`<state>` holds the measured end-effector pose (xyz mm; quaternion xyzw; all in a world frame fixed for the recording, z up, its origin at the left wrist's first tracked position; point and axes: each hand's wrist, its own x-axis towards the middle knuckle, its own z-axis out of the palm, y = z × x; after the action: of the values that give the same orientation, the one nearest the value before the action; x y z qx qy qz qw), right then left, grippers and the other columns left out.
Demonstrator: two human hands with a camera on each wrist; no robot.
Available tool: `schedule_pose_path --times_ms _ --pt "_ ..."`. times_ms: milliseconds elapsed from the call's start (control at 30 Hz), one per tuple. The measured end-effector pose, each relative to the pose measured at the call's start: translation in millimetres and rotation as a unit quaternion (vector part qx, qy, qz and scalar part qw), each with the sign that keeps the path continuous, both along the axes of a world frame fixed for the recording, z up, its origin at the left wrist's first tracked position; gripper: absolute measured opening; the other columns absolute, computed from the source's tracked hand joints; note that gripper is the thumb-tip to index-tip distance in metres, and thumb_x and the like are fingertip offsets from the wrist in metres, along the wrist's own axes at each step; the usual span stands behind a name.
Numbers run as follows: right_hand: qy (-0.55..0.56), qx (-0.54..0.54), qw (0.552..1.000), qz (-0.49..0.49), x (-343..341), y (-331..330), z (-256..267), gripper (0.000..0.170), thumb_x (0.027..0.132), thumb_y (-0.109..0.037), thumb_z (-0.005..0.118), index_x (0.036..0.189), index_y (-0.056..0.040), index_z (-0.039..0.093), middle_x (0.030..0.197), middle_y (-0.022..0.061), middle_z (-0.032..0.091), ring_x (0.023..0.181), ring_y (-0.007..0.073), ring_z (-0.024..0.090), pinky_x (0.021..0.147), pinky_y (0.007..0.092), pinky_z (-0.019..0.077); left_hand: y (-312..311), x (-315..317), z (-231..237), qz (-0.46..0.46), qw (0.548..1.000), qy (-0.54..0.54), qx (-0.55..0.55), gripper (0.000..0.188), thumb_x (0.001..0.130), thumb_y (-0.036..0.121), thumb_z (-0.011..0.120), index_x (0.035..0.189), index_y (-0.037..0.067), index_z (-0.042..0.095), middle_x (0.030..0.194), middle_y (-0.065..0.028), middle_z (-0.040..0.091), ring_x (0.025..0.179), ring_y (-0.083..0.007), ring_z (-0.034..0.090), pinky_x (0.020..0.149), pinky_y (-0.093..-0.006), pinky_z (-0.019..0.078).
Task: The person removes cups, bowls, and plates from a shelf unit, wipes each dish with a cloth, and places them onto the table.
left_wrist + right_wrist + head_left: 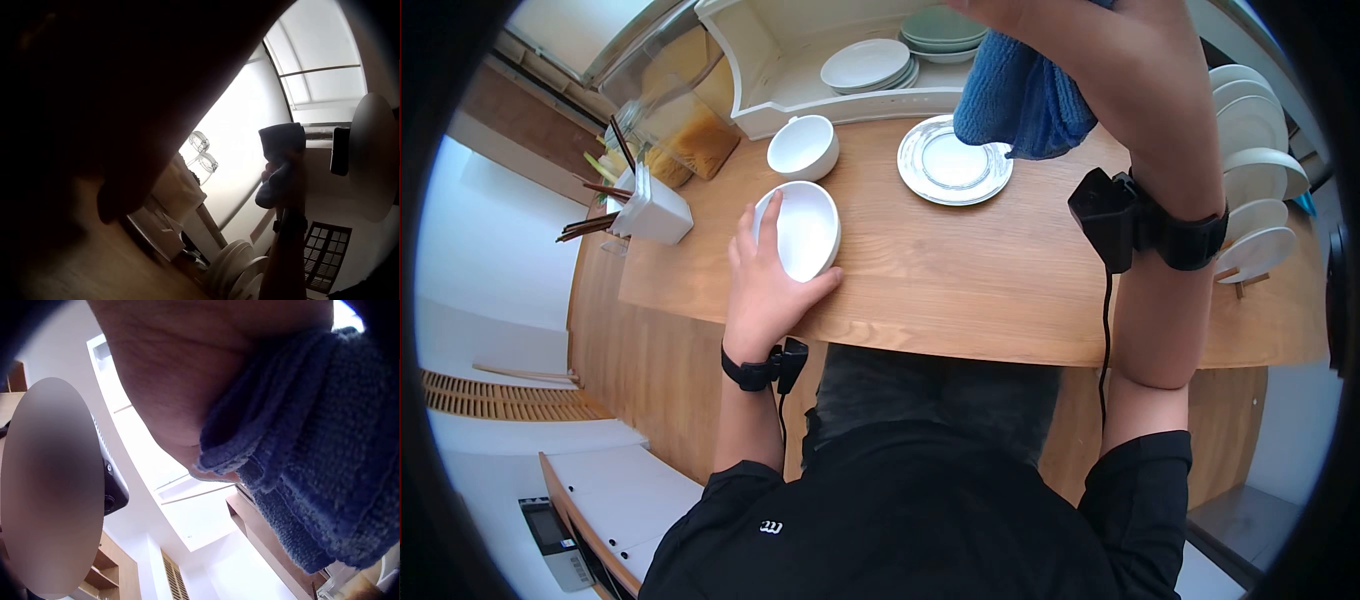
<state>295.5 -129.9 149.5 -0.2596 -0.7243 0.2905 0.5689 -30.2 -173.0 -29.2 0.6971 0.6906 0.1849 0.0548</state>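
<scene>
My left hand (762, 275) is at the nearer white bowl (808, 225), fingers along its left side with one over the rim and the thumb at its near right edge. A second white bowl (805, 145) stands just behind it. Raised at the top of the head view, my right hand (1025, 18) grips a folded blue towel (1025, 100), with part of the hand cut off. In the right wrist view the towel (312, 456) hangs in folds beside the palm. Below it on the table lies a patterned plate (955, 165).
A cream rack (750, 85) with stacked white plates (865, 65) and green plates (943, 28) stands at the back. At the left is a white chopstick holder (655, 208) near food containers (700, 135). Plates stand upright in a wooden rack (1238, 288) at the right.
</scene>
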Motion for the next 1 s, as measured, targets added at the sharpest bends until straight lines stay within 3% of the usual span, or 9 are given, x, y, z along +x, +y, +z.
schedule_pose_path --times_ms 200,400,467,600,633,700,767,833,1000 --pt "0.042 0.045 0.998 -0.010 11.0 4.2 -1.2 0.027 0.086 -0.013 0.083 0.108 0.0031 0.076 0.089 0.0049 0.075 0.078 0.0120 0.069 0.071 0.0306 0.0564 7.1 -33.6 3.7 -0.011 0.998 0.040 -0.045 0.104 0.069 0.042 0.095 0.160 0.015 0.052 0.171 -0.0307 0.027 0.152 -0.0514 0.034 0.124 -0.0573 0.0374" --pt "0.049 0.043 0.998 -0.012 22.5 1.4 0.1 0.028 0.086 -0.013 0.083 0.108 0.0033 0.076 0.089 0.0049 0.075 0.078 0.0122 0.069 0.071 0.0307 0.0564 17.9 -46.6 -10.0 0.007 0.998 -0.039 0.046 0.128 0.070 0.045 0.098 0.172 0.020 0.025 0.173 -0.0280 0.023 0.158 -0.0505 0.026 0.128 -0.0569 0.0317" --pt "0.048 0.046 0.998 -0.016 28.5 0.8 2.0 0.028 0.086 -0.014 0.083 0.108 0.0034 0.076 0.089 0.0049 0.075 0.078 0.0123 0.069 0.071 0.0307 0.0564 10.3 -19.4 -6.9 0.028 0.979 0.087 0.180 0.129 0.070 0.045 0.099 0.172 0.019 0.025 0.174 -0.0258 0.019 0.161 -0.0483 0.021 0.129 -0.0589 0.0270" --pt "0.046 0.045 0.998 -0.022 34.2 -1.6 6.3 0.029 0.086 -0.014 0.083 0.108 0.0035 0.076 0.089 0.0048 0.075 0.078 0.0124 0.069 0.071 0.0307 0.0564 8.9 25.3 -24.7 -0.196 0.957 -0.068 0.204 0.119 0.078 0.044 0.094 0.172 0.019 0.025 0.173 -0.0254 0.023 0.160 -0.0466 0.023 0.131 -0.0568 0.0242" --pt "0.043 0.045 0.998 -0.022 35.1 -2.9 7.7 0.029 0.086 -0.014 0.083 0.108 0.0036 0.076 0.089 0.0048 0.075 0.078 0.0125 0.069 0.071 0.0307 0.0563 10.2 44.2 -14.5 -0.199 0.956 -0.071 0.204 0.119 0.078 0.044 0.094 0.172 0.019 0.025 0.173 -0.0254 0.023 0.160 -0.0466 0.023 0.131 -0.0568 0.0242" --pt "0.036 0.045 0.998 -0.022 34.6 -5.4 11.3 0.029 0.086 -0.014 0.083 0.109 0.0036 0.076 0.090 0.0048 0.075 0.078 0.0126 0.069 0.071 0.0307 0.0563 23.0 80.6 13.3 -0.309 0.939 0.106 0.108 0.110 0.081 0.047 0.090 0.171 0.020 0.032 0.171 -0.0277 0.027 0.159 -0.0487 0.025 0.132 -0.0557 0.0248" --pt "0.029 0.047 0.998 -0.023 26.4 -10.3 11.8 0.030 0.086 -0.015 0.083 0.109 0.0037 0.076 0.090 0.0048 0.075 0.078 0.0126 0.070 0.071 0.0307 0.0563 53.5 103.5 10.9 -0.336 0.935 0.072 0.086 0.109 0.082 0.050 0.089 0.171 0.021 0.033 0.171 -0.0293 0.028 0.159 -0.0504 0.025 0.132 -0.0566 0.0244" --pt "-0.036 0.177 0.957 -0.227 8.0 -18.3 5.8 0.032 0.086 -0.015 0.083 0.111 0.0036 0.076 0.090 0.0047 0.075 0.080 0.0126 0.069 0.073 0.0306 0.0563 86.8 121.7 4.1 -0.370 0.926 0.055 0.058 0.115 0.082 0.064 0.085 0.173 0.022 0.029 0.172 -0.0331 0.027 0.160 -0.0546 0.023 0.132 -0.0604 0.0203" --pt "-0.033 0.173 0.960 -0.219 22.8 -11.8 9.2 0.032 0.086 -0.015 0.083 0.112 0.0035 0.076 0.091 0.0048 0.075 0.080 0.0125 0.069 0.074 0.0305 0.0562 123.6 148.6 -3.7 -0.343 0.930 0.131 0.029 0.120 0.079 0.083 0.075 0.174 0.026 0.028 0.171 -0.0339 0.028 0.162 -0.0545 0.017 0.131 -0.0682 0.0125"
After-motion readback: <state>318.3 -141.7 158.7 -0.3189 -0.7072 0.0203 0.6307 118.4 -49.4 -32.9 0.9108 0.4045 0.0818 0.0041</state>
